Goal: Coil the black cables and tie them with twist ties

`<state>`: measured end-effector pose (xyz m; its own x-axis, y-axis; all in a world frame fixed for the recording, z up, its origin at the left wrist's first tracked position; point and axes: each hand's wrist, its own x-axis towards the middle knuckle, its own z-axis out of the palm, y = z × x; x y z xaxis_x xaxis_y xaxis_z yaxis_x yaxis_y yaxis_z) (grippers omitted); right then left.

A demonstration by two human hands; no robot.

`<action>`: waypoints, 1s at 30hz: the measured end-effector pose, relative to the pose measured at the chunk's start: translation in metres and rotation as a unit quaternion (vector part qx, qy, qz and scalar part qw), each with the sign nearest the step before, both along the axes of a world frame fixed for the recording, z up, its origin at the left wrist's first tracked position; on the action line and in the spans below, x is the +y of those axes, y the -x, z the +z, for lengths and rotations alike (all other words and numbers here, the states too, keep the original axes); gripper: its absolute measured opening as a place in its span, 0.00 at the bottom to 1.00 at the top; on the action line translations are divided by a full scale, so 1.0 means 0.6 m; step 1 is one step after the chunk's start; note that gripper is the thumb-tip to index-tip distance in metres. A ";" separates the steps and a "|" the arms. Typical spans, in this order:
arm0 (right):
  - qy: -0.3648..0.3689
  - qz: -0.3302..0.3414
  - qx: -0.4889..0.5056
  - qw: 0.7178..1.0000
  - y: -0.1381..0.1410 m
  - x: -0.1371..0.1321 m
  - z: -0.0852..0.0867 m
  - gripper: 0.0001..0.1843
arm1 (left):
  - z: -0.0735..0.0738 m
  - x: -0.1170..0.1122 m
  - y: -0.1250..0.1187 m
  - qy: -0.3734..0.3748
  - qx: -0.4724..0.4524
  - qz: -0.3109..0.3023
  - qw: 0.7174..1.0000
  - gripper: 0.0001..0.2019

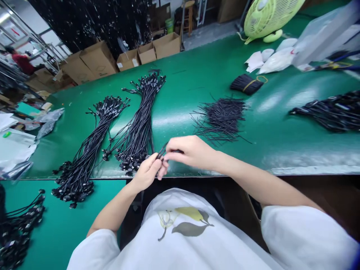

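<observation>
My left hand (147, 172) and my right hand (188, 152) meet at the near edge of the green table (197, 75). Both are closed in a pinch on a thin black cable (162, 152) held between them. Just left of my hands lies a bundle of black cables with connectors (137, 123). A second, longer bundle (87, 150) lies further left. Beyond my right hand sits a loose heap of short black ties (221, 118).
A banded bunch of black ties (246, 83) and white bags (270, 60) lie at the far right, by a green fan (267, 17). More cables (332, 112) lie at the right edge and on the lower left table (17, 228). Cardboard boxes (98, 60) stand behind the table.
</observation>
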<state>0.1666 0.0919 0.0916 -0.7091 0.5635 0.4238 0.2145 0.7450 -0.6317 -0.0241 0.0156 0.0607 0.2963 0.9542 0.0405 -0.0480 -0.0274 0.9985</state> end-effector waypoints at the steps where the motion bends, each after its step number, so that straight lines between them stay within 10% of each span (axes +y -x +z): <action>1: 0.022 -0.032 0.058 0.998 0.006 0.003 -0.014 0.13 | 0.003 0.001 -0.003 0.015 -0.061 0.011 0.998 0.16; 9: 0.381 -0.159 0.269 0.870 0.060 -0.024 -0.126 0.19 | -0.037 0.008 -0.051 0.172 -0.166 0.108 0.965 0.26; 16: 0.578 -0.014 0.383 0.720 0.057 -0.043 -0.131 0.24 | -0.040 -0.006 -0.045 0.205 -0.275 0.112 0.933 0.21; 30: 0.551 0.029 0.171 0.817 0.058 -0.081 -0.152 0.30 | -0.112 -0.033 -0.023 0.200 0.032 -0.004 0.979 0.16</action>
<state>0.1321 0.0432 0.0005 -0.6941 0.7064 -0.1390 -0.1293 -0.3123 -0.9411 -0.0102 -0.0039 -0.0062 0.2943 0.8874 -0.3549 0.0160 0.3667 0.9302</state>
